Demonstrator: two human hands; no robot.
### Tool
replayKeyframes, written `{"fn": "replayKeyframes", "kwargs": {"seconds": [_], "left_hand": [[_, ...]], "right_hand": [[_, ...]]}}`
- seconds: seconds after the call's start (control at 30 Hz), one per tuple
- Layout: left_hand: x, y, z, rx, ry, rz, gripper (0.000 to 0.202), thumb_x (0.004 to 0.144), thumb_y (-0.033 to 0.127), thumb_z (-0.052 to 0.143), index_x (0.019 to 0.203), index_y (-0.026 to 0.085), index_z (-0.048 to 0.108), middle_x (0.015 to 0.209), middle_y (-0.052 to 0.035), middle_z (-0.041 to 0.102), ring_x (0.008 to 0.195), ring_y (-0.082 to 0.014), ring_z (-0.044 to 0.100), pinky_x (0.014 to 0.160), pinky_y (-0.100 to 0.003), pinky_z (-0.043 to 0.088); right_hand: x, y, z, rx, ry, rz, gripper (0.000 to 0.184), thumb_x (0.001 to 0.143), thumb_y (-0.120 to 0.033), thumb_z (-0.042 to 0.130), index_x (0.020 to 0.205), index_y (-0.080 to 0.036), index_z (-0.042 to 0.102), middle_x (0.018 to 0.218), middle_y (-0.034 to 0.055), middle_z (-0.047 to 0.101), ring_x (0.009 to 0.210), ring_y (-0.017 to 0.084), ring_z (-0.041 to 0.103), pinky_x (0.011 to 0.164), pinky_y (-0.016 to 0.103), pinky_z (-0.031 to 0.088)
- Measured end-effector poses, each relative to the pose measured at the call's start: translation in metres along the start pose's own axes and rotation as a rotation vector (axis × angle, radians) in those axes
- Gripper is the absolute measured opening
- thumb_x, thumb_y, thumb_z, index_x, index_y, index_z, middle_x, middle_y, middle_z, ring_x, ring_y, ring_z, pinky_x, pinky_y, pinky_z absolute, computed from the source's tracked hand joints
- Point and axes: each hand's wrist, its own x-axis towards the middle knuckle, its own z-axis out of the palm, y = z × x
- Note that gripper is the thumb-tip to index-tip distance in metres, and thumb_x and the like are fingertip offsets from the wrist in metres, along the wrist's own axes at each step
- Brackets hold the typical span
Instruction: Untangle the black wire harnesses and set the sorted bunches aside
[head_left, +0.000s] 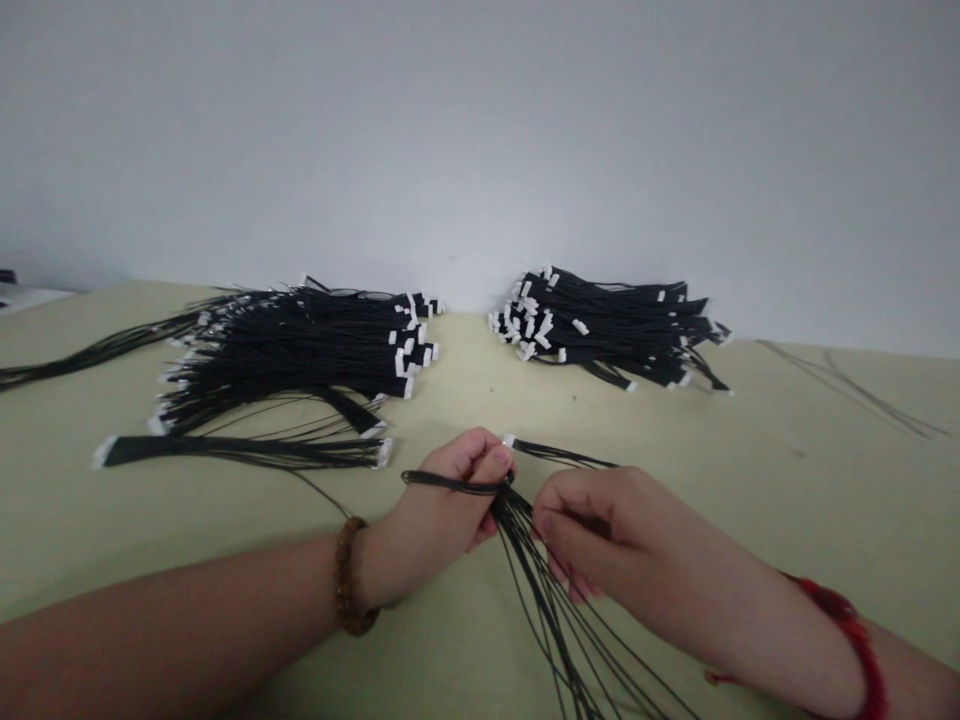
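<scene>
My left hand [457, 490] is closed around a bundle of thin black wires [544, 570], and a black wire loop [454, 483] runs across its fingers. My right hand [592, 530] pinches the same wires just beside it. A white connector [509, 440] tips a short wire branch past my left fingers, while the long wire ends fan down toward me. Farther back lies a flat black wire harness [240, 452] with white connectors at both ends, to the left of my hands and not touching them.
Two large heaps of black wire harnesses with white connectors [300, 345] [607, 330] lie on the pale green tabletop [772, 480] against a white wall [480, 140]. Some loose thin wires [847, 385] lie at the right.
</scene>
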Motion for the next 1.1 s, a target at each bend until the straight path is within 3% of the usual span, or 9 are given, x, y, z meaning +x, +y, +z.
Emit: {"fn": "replayKeyframes", "kwargs": {"seconds": [0.13,0.33,0.53,0.63,0.73,0.87,1.0,1.1], "left_hand": [[-0.001,-0.001,0.0,-0.001,-0.013,0.01,0.026,0.084,0.039,0.04,0.07,0.017,0.042,0.045,0.0093,0.037,0.03,-0.0011,0.03,0.027,-0.009,0.021],[-0.001,-0.003,-0.001,-0.026,-0.015,0.01,0.027,0.084,0.04,0.04,0.071,0.017,0.043,0.045,0.0091,0.038,0.03,-0.001,0.031,0.027,-0.009,0.021],[-0.001,-0.005,-0.002,-0.038,-0.05,0.036,0.029,0.083,0.044,0.041,0.071,0.018,0.042,0.042,0.0087,0.038,0.03,-0.0022,0.031,0.028,-0.01,0.022],[-0.001,-0.006,-0.002,-0.049,-0.079,0.034,0.029,0.083,0.045,0.04,0.072,0.018,0.043,0.04,0.0085,0.037,0.029,-0.0026,0.03,0.027,-0.01,0.02],[-0.001,-0.005,-0.002,-0.039,-0.098,0.038,0.03,0.083,0.046,0.04,0.073,0.018,0.044,0.04,0.008,0.037,0.029,-0.003,0.03,0.026,-0.011,0.02],[-0.001,-0.005,-0.003,0.0,-0.094,0.035,0.032,0.083,0.047,0.039,0.072,0.017,0.045,0.041,0.0073,0.038,0.03,-0.0032,0.031,0.027,-0.011,0.021],[-0.001,-0.004,-0.001,-0.017,-0.053,0.011,0.029,0.082,0.044,0.04,0.073,0.017,0.045,0.043,0.008,0.036,0.03,-0.0031,0.031,0.027,-0.011,0.021],[0.001,0.0,0.0,-0.033,0.007,-0.038,0.028,0.082,0.044,0.042,0.072,0.017,0.046,0.043,0.0084,0.035,0.03,-0.0031,0.029,0.027,-0.012,0.022]], "right_hand": [[0.001,0.003,0.003,0.25,-0.143,0.108,0.024,0.08,-0.019,0.034,0.063,-0.016,0.051,0.053,-0.0023,0.053,0.048,0.008,0.054,0.045,0.016,0.04],[0.001,0.002,0.009,0.507,-0.184,0.2,0.021,0.083,-0.026,0.034,0.073,-0.016,0.05,0.06,-0.0035,0.052,0.042,0.008,0.055,0.035,0.014,0.039],[0.001,0.005,0.012,0.343,-0.096,0.083,0.019,0.081,-0.024,0.04,0.073,-0.016,0.056,0.06,-0.0026,0.054,0.049,0.007,0.055,0.044,0.015,0.039],[0.002,0.005,0.01,0.233,-0.011,0.009,0.018,0.077,-0.018,0.043,0.069,-0.017,0.06,0.061,-0.0037,0.055,0.052,0.005,0.047,0.049,0.016,0.034],[0.003,0.004,0.008,0.143,0.02,-0.014,0.021,0.077,-0.016,0.041,0.064,-0.016,0.057,0.055,-0.0045,0.048,0.051,0.005,0.038,0.047,0.017,0.029],[0.003,0.005,0.009,0.066,0.071,-0.008,0.019,0.075,-0.014,0.04,0.062,-0.017,0.054,0.054,-0.0045,0.046,0.05,0.006,0.037,0.046,0.019,0.027],[0.002,0.006,0.0,0.339,-0.004,0.09,0.012,0.074,-0.016,0.041,0.078,-0.018,0.053,0.056,-0.0047,0.049,0.048,0.007,0.044,0.046,0.018,0.034],[-0.004,0.007,-0.026,0.704,-0.163,0.138,0.015,0.073,-0.017,0.043,0.081,-0.017,0.055,0.05,-0.0051,0.046,0.04,0.005,0.041,0.039,0.016,0.032]]}}
